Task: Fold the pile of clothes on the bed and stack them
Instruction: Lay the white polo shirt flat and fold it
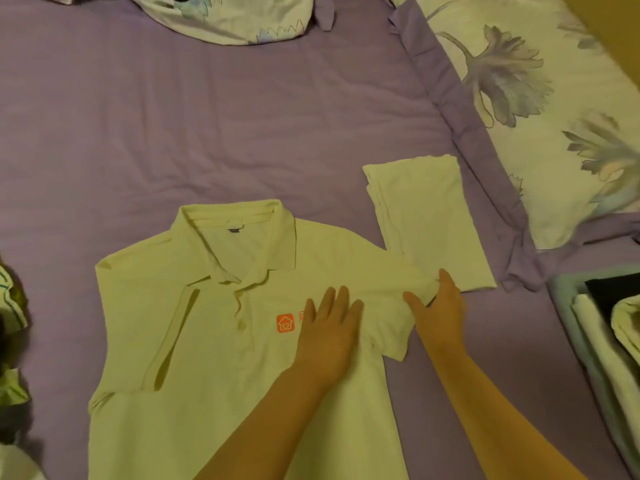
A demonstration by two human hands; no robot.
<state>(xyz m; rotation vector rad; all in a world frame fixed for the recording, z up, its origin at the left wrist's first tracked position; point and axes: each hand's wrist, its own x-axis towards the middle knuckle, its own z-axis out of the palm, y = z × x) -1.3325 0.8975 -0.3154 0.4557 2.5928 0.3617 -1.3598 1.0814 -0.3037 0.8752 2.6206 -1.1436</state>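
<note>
On the purple bed sheet (207, 116) right in front of you lies the pale yellow polo shirt (214, 341), front side up, collar pointing away from you, with an orange house-shaped logo (285, 323) on its chest. One short sleeve is already folded inward over the body on the side opposite your hands. Your left hand (329, 327) lies flat on the chest just beside the logo, fingers straight and close together, pressing the fabric down. Your right hand (440, 306) grips the other short sleeve, thumb and fingers curled round its bunched edge, lifting it slightly off the sheet.

Just beyond that sleeve, touching the shirt's shoulder, rests a folded white cloth (429, 220), a neat long rectangle. Past it lies a floral pillow with a purple frilled border (540, 116), and another floral bedding piece (221, 15) sits at the far end of the bed. At your right edge you see a small stack of folded pale and dark garments (602, 323). At your left edge, a crumpled green-and-white patterned fabric (10, 306) shows only in part.
</note>
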